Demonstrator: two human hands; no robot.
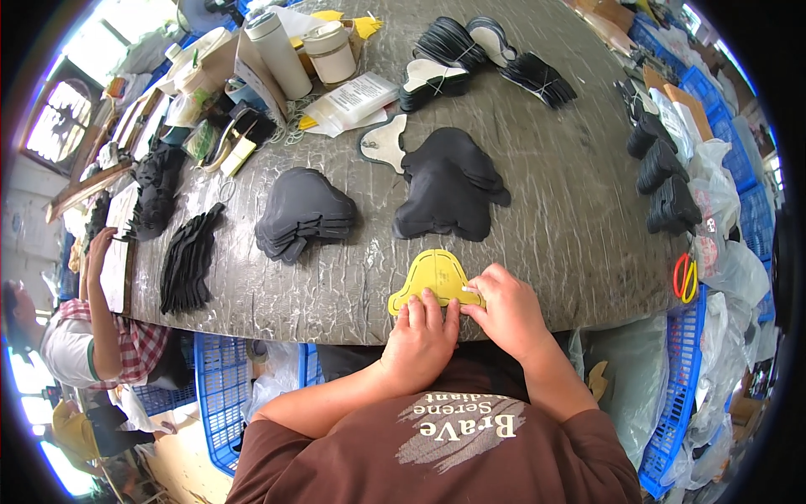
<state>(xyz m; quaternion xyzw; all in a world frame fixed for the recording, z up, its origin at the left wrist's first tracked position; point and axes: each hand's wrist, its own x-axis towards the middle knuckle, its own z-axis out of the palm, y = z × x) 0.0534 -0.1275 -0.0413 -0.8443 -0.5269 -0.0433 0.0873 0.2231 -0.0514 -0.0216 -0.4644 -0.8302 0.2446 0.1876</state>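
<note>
Cream lettering on brown shirt

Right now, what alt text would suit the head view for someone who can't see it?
A person's left hand rests on a yellow template near the edge of a dark table; the right hand pinches a small white-tipped item over the template's right side. Beyond lie piles of black pieces, with a co-worker at far left.

Workshop; stacked black pieces; blue crates
</note>
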